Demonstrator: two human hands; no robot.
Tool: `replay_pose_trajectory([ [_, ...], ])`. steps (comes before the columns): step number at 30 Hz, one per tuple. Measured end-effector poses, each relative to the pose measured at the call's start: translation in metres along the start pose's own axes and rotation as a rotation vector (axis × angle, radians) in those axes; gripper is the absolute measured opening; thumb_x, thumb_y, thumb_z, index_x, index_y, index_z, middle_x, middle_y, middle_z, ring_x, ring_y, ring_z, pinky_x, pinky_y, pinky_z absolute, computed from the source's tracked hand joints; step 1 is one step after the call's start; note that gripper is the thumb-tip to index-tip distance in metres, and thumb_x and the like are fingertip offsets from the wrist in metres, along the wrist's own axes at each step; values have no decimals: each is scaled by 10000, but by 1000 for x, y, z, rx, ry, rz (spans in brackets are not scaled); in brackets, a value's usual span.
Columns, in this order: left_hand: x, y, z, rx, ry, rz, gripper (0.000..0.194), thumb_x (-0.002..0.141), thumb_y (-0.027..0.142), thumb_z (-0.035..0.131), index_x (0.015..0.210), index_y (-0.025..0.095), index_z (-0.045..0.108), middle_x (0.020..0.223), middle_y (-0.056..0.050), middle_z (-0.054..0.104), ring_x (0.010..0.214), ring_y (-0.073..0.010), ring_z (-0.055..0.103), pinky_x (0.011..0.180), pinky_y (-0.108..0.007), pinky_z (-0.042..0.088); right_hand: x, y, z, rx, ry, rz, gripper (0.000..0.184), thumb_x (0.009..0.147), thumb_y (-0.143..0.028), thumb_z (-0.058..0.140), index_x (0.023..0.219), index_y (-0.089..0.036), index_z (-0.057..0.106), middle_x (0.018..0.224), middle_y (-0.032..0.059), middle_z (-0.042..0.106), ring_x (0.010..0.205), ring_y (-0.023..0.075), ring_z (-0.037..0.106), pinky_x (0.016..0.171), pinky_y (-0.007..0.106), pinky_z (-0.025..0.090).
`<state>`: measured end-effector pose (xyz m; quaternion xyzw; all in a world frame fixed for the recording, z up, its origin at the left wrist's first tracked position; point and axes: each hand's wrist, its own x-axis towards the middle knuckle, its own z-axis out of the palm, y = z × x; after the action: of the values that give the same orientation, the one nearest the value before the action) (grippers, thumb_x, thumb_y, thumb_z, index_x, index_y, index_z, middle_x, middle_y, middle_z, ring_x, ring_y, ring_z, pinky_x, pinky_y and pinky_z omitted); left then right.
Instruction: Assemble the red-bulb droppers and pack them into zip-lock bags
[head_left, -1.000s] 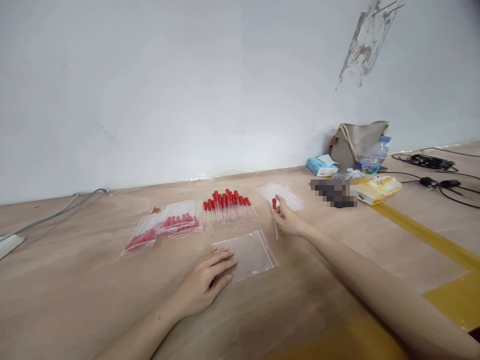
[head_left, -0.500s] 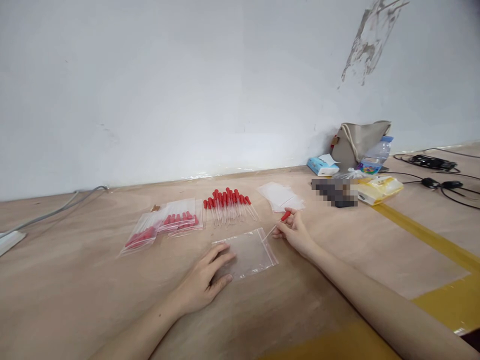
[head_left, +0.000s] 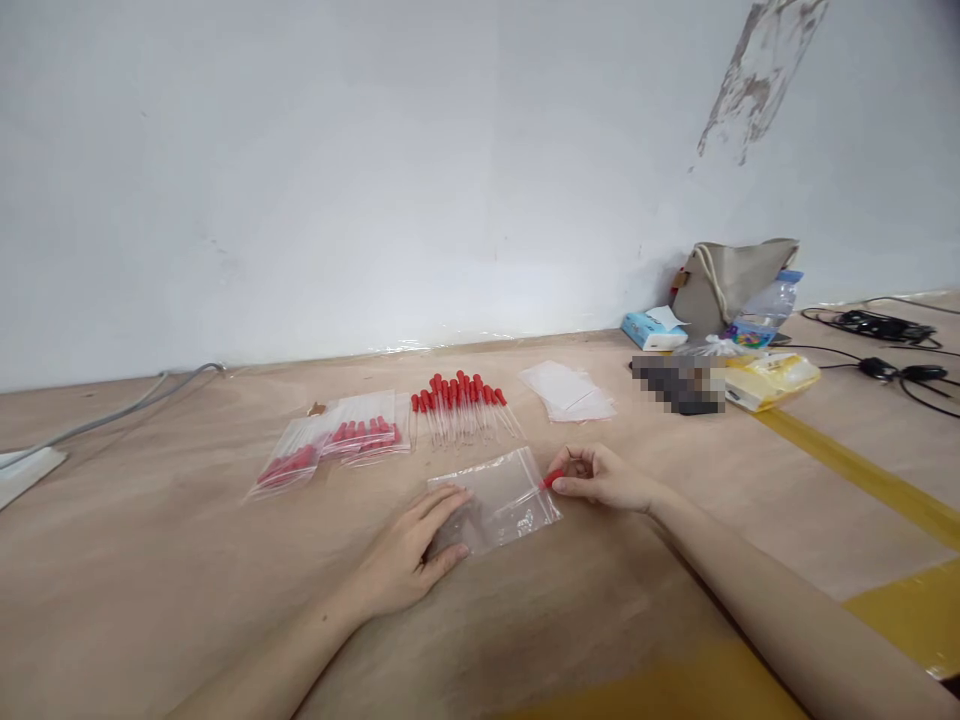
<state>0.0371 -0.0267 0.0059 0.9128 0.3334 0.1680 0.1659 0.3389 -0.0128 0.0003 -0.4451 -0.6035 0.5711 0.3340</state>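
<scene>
My left hand [head_left: 424, 545] lies with fingers apart on the left end of a clear zip bag [head_left: 499, 510], pressing it to the table. At the bag's right end, my right hand [head_left: 596, 477] pinches the red rubber bulb of a dropper [head_left: 553, 479]. The dropper's clear tube lies inside the bag, pointing left, with the bulb at the mouth. Beyond the bag, several red-bulbed droppers [head_left: 459, 395] lie in a fanned pile. Left of them are filled zip bags [head_left: 360, 432] with red bulbs showing through.
Flat empty bags [head_left: 568, 390] lie right of the pile. Farther right are a blue tissue pack [head_left: 652, 330], a beige bag [head_left: 731, 280], a yellow pack [head_left: 776, 378], a blurred dark object [head_left: 679, 385] and black cables [head_left: 885, 325]. A grey cable [head_left: 142, 393] runs along the left.
My right hand has brought the dropper down and left, sliding its tube through the bag's mouth. The left hand stays on the bag. The view has shifted slightly.
</scene>
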Motion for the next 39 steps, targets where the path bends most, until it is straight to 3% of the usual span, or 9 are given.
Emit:
replay_pose_trajectory([
  [6,0,1,-1,-3,4,-6,482,850,318,450,1308,247,319,1314,-56,415,1203,-213,376,992,-388,342,7,6,26,148,2,-263,299,579,-291,739,640,-159,477,753,-12,553,639,72,529,567,201,401],
  [10,1,1,-1,-16,2,-2,488,844,313,463,1307,246,323,1308,-51,425,1201,-211,379,999,-388,333,7,6,31,195,-110,-178,310,624,-322,708,708,-172,450,813,3,590,555,55,522,493,193,407],
  [14,2,1,-2,-46,-16,-23,484,848,311,458,1307,246,318,1312,-51,417,1191,-199,390,997,-376,336,8,6,28,139,-103,-141,317,645,-334,696,741,-169,443,775,12,619,678,82,563,606,215,444],
  [20,1,1,-3,-71,-10,-41,506,835,305,477,1311,254,311,1324,-48,404,1186,-200,398,986,-368,350,7,6,28,53,-48,-58,324,723,-424,601,859,-201,410,612,-63,551,372,45,454,336,158,333],
  [24,1,2,-2,-58,3,-33,492,834,312,480,1299,252,330,1309,-41,423,1179,-193,408,985,-351,356,7,3,32,135,-33,-205,292,706,-389,632,818,-188,451,875,13,578,655,92,583,539,219,474],
  [27,2,3,-2,-57,3,-30,492,839,310,473,1303,253,321,1309,-43,422,1178,-194,408,982,-354,356,7,1,34,182,-60,-275,250,689,-321,668,765,-169,485,985,43,576,830,106,574,695,238,463],
  [32,2,4,-4,-73,-5,-19,486,839,301,471,1299,247,322,1296,-54,433,1166,-200,416,968,-368,363,8,8,31,241,-51,-159,249,655,-259,701,770,-167,501,815,27,651,750,108,602,661,240,461],
  [36,0,1,-5,-84,-19,-37,492,842,325,470,1304,257,316,1313,-51,416,1188,-201,396,982,-378,348,11,15,21,200,62,-167,245,622,-254,722,789,-158,571,797,33,666,747,121,609,660,242,463],
  [39,-2,-3,-6,-85,-2,-51,481,839,346,472,1294,261,339,1305,-59,427,1173,-212,414,972,-399,359,13,17,16,98,69,-192,227,612,-281,725,775,-152,634,792,38,659,700,120,597,624,236,459],
])
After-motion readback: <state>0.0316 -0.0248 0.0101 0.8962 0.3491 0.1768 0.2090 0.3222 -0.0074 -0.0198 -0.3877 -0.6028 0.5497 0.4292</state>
